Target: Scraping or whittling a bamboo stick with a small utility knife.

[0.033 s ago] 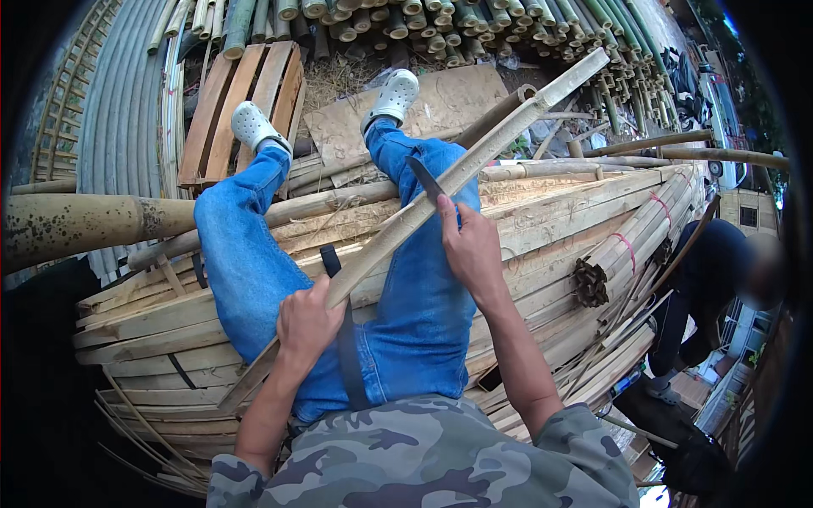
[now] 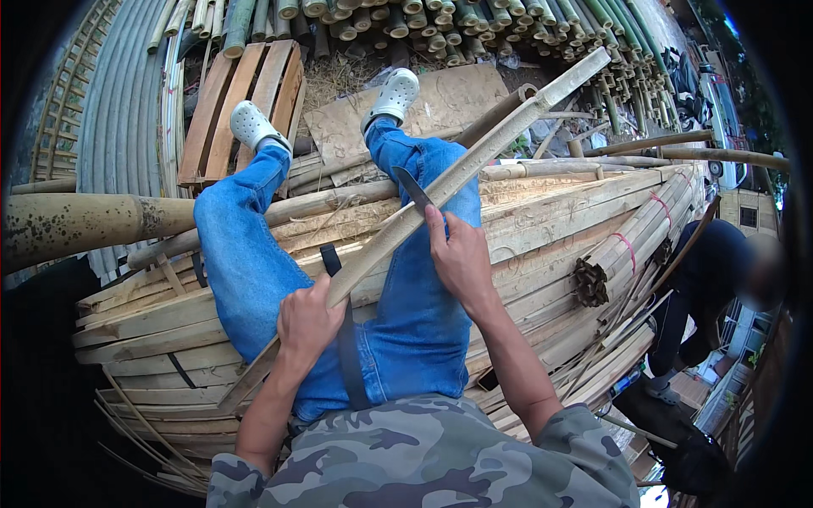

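A long split bamboo strip (image 2: 489,151) slants across my lap, from beside my left hip up to the far right. My left hand (image 2: 309,323) is closed around its lower part, above my thigh. Farther up the strip, my right hand (image 2: 460,261) grips a knife (image 2: 412,190); the handle is hidden in my fingers. The dark blade crosses the strip and its tip points to the far left, with my thumb close to the strip's edge. A dark strap (image 2: 350,356) hangs over my lap beside my left hand.
Stacked bamboo slats (image 2: 550,224) lie under and around my legs. A thick bamboo pole (image 2: 93,222) extends leftward, near a wooden crate (image 2: 241,106). Bamboo poles (image 2: 440,25) are piled at the back. Another person (image 2: 711,271) bends over at the right, near a tied slat bundle (image 2: 622,250).
My right hand and the knife have slid a short way along the strip toward me and to the left. My left hand and the strip look unmoved.
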`<action>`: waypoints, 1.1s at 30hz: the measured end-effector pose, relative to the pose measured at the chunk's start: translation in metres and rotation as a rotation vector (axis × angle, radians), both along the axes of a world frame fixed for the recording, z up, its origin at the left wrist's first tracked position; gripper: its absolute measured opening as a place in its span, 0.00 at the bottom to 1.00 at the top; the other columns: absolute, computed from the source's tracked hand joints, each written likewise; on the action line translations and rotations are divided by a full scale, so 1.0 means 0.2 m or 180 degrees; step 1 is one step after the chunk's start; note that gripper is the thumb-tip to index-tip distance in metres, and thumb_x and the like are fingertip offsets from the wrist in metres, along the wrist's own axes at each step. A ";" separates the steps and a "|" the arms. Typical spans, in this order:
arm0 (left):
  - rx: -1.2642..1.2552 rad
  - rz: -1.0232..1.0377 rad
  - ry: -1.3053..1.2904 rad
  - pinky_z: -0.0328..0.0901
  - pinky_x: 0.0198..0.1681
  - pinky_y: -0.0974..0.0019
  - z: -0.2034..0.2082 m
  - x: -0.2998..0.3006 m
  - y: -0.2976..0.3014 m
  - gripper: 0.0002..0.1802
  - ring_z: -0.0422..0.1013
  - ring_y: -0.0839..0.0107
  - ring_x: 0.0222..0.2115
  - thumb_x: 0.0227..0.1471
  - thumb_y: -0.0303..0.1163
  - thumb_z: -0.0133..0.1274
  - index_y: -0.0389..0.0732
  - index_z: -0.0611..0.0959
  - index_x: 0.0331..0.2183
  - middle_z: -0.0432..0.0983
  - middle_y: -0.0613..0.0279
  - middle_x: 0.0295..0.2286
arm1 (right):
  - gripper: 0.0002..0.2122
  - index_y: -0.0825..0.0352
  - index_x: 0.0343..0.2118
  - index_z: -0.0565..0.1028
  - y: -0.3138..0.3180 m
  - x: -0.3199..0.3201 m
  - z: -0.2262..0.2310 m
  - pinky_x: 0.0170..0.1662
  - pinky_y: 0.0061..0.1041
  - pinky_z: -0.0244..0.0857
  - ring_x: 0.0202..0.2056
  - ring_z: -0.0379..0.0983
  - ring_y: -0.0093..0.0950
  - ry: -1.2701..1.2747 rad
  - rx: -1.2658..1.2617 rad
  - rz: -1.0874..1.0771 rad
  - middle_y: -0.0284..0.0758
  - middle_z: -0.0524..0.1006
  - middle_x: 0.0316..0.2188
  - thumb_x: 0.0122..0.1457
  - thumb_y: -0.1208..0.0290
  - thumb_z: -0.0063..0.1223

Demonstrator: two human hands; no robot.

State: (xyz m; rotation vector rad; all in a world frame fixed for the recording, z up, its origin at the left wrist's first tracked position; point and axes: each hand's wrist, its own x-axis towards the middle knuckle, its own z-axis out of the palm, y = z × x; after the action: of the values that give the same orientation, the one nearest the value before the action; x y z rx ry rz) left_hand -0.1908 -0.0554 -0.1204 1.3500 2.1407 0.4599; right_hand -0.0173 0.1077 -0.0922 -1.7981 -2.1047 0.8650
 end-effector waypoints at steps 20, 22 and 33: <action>-0.0383 -0.0050 -0.0470 0.70 0.31 0.51 0.13 -0.04 0.04 0.24 0.78 0.49 0.28 0.46 0.47 0.63 0.37 0.81 0.37 0.79 0.46 0.24 | 0.25 0.73 0.24 0.73 0.08 0.05 -0.02 0.24 0.43 0.57 0.18 0.67 0.51 0.0301 0.0028 -0.0279 0.54 0.69 0.15 0.67 0.53 0.44; 0.0651 -0.0102 -0.0164 0.69 0.41 0.55 0.18 -0.06 0.09 0.27 0.76 0.54 0.39 0.48 0.44 0.63 0.35 0.79 0.45 0.80 0.47 0.36 | 0.24 0.73 0.24 0.73 0.08 0.05 -0.03 0.25 0.44 0.57 0.19 0.67 0.53 0.0354 0.0020 -0.0332 0.54 0.70 0.15 0.67 0.53 0.44; 0.1214 -0.0378 -0.1269 0.69 0.39 0.62 0.10 0.01 0.60 0.11 0.77 0.63 0.33 0.51 0.32 0.62 0.34 0.85 0.35 0.80 0.55 0.30 | 0.23 0.72 0.25 0.74 0.05 0.03 -0.06 0.23 0.44 0.57 0.19 0.68 0.54 0.0607 0.0036 -0.0564 0.54 0.70 0.15 0.66 0.53 0.46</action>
State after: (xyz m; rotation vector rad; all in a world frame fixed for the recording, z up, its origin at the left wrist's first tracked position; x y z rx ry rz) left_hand -0.1880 0.0651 -0.0996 1.4293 1.6904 1.0341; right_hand -0.0123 0.1170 -0.1040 -1.7865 -1.8007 0.9342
